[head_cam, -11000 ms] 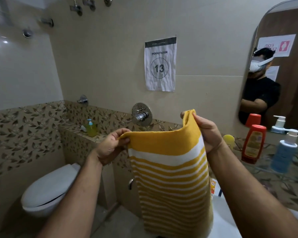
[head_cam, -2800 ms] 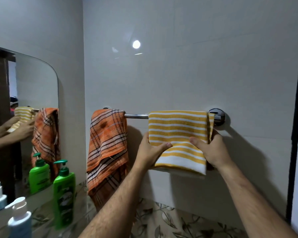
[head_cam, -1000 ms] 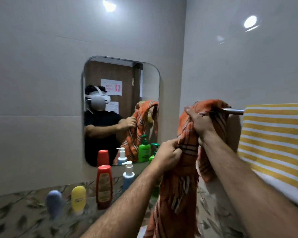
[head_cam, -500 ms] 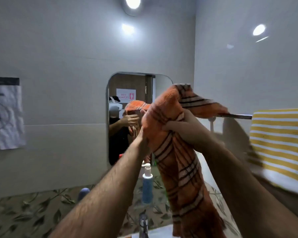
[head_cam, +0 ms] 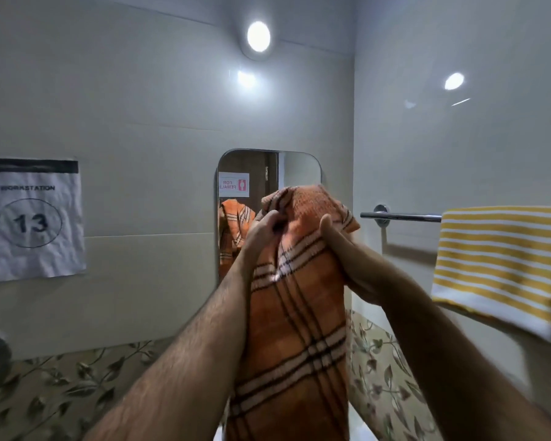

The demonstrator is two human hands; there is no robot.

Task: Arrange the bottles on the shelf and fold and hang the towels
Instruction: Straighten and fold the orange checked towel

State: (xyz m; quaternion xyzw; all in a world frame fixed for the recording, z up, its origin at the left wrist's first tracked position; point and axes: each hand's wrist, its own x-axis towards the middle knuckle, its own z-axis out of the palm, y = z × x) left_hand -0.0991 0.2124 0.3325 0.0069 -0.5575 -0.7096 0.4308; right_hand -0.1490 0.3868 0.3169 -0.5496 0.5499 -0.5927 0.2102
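An orange checked towel [head_cam: 296, 329] hangs straight down in front of me, held up before the mirror. My left hand [head_cam: 263, 229] pinches its top edge on the left, and my right hand [head_cam: 341, 249] grips the top on the right. On the chrome towel bar [head_cam: 401, 215] at the right wall, a folded yellow striped towel [head_cam: 503, 262] hangs over the bar's right part. The bar's left part is bare. The towel and my arms hide the shelf and the bottles.
A rounded mirror [head_cam: 236, 198] on the back wall reflects the orange towel. A paper sign with the number 13 [head_cam: 29, 218] is stuck to the wall at left. A leaf-patterned tile band [head_cam: 77, 383] runs along the bottom.
The orange towel has come off the bar, which now shows bare at its left end. Both hands have brought the towel in front of the mirror and moved to its top edge.
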